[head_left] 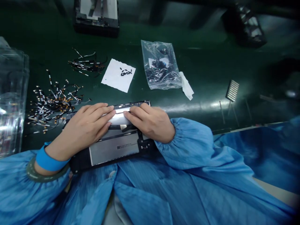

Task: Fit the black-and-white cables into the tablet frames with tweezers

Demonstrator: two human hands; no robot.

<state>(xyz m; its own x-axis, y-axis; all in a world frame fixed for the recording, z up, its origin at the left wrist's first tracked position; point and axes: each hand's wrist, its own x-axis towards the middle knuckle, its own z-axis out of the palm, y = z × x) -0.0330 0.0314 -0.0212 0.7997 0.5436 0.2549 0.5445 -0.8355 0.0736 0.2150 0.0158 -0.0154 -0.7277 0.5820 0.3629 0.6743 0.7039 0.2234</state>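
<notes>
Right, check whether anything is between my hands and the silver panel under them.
Nothing visible is: the left hand and right hand appear to touch the silver panel directly. The plastic bag lies beyond, clear of both.

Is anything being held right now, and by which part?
Left hand and right hand have fingers on the flat silver panel at the far side of the black-framed device; whether they hold or just press cannot be told.

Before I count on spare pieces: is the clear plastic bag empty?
Not empty: the bag has small dark pieces showing through its clear plastic.
</notes>
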